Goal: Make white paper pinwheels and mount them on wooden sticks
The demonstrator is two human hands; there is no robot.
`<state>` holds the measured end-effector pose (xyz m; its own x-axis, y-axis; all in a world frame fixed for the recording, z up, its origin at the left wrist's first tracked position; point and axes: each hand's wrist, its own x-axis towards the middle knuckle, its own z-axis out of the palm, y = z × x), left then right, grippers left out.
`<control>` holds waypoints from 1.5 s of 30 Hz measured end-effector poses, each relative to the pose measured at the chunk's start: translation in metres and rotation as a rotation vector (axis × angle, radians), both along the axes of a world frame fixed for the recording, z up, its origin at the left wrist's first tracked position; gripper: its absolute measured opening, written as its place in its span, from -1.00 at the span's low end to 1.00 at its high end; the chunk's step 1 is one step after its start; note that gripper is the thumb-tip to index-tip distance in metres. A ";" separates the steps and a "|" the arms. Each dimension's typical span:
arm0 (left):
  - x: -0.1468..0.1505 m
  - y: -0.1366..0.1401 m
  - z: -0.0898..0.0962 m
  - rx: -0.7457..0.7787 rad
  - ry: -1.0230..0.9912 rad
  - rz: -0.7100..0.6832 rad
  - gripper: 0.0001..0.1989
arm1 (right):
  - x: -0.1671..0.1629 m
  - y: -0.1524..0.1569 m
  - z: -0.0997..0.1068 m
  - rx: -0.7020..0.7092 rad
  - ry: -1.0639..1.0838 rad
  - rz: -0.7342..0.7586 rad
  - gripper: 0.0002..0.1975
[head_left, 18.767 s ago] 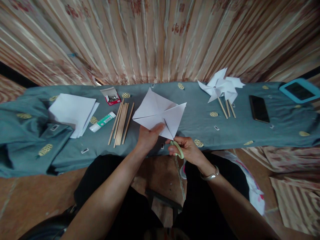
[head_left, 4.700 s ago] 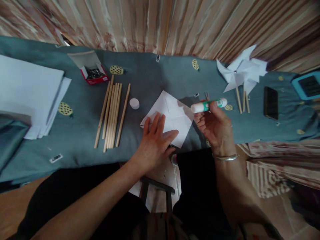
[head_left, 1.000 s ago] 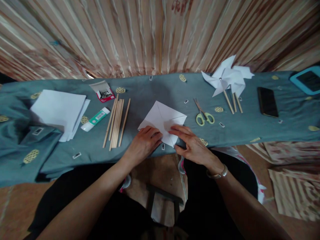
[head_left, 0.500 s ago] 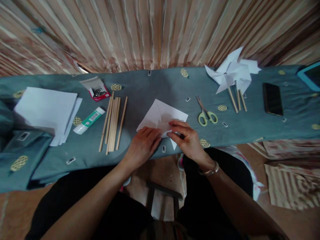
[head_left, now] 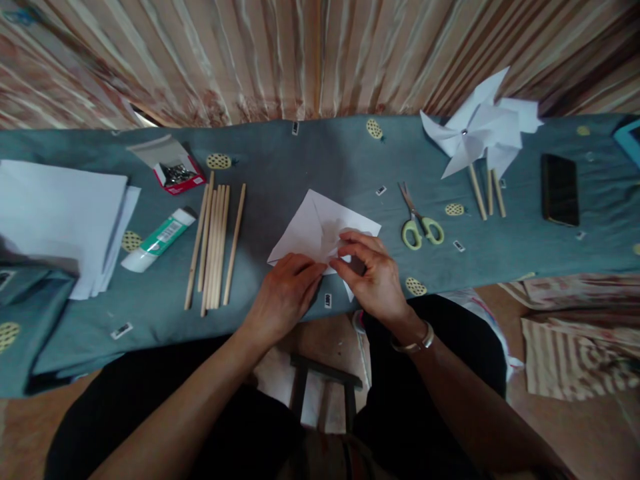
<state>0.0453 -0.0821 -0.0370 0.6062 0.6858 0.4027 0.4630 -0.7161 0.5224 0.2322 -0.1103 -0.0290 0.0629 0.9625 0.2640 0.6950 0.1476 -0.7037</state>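
A white sheet of paper (head_left: 303, 230) with crease or cut lines lies in front of me, one of its corners hanging towards the table's front edge. My left hand (head_left: 287, 290) presses on its near left side, fingers together. From the right, my right hand (head_left: 370, 273) pinches a bent-up part of the same paper between thumb and fingers. To the right lie scissors (head_left: 423, 230) with pale green handles. Several wooden sticks (head_left: 216, 247) are lined up on the left.
On the left are a glue tube (head_left: 159, 240), an open red box of pins (head_left: 177, 175) and stacked white paper (head_left: 60, 207). Paper pinwheels (head_left: 480, 127) on sticks and a phone (head_left: 560, 190) lie at the right. A striped curtain (head_left: 280, 60) hangs behind the table.
My right hand has curled its fingers more and lifted a part of the paper. My left fingers have shifted slightly along the near edge. The view has moved a little.
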 end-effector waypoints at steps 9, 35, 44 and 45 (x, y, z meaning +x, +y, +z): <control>0.001 -0.002 -0.002 0.007 -0.001 0.027 -0.81 | 0.000 -0.002 0.000 0.027 -0.022 0.000 -0.89; 0.002 -0.003 0.000 0.035 0.028 0.046 -0.82 | -0.005 -0.004 -0.002 0.057 -0.119 0.041 -0.87; 0.002 -0.002 0.003 0.012 0.044 0.030 -0.83 | -0.006 -0.005 -0.004 0.067 -0.164 0.076 -0.76; 0.002 -0.002 0.003 0.010 0.047 0.029 -0.83 | -0.006 -0.004 -0.004 0.071 -0.173 0.080 -0.75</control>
<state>0.0473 -0.0844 -0.0342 0.6045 0.6993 0.3815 0.5074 -0.7072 0.4924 0.2265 -0.1147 -0.0335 -0.0653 0.9412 0.3313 0.7888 0.2521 -0.5606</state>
